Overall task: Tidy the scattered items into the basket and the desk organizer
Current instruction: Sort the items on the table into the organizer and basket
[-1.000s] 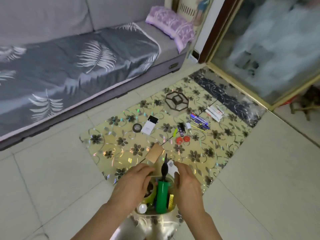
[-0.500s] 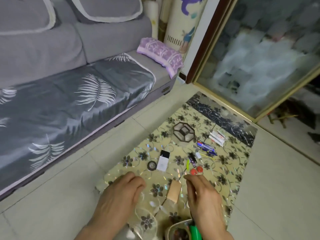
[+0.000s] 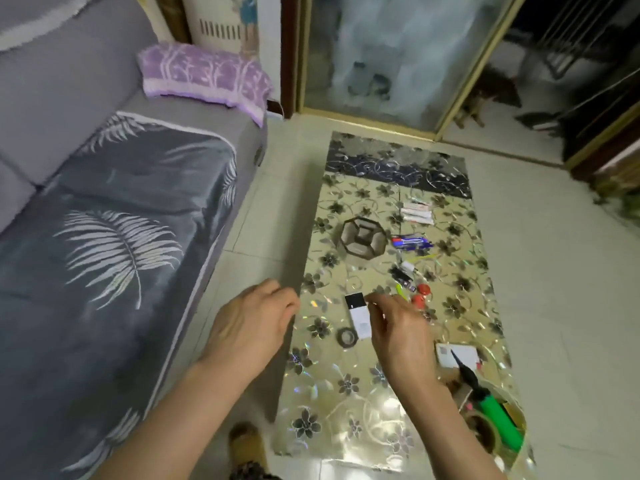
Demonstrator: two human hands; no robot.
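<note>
Box [image 3: 358, 317] label — writing unreadable.

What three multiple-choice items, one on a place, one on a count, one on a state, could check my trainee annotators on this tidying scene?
1. Where is the geometric wire organizer?
A. On the sofa
B. On the floral mat, left of the blue pens
C. Inside the basket

2. How many red caps lie near the right hand?
A. Two
B. Five
C. None

3. What is the left hand doing?
A. Gripping the green pump
B. Holding the tape roll
C. Holding nothing

Key: 1 B, it stands on the mat beside the pens. 2 A, two red caps. 3 C, the left hand hovers with nothing in it.
</note>
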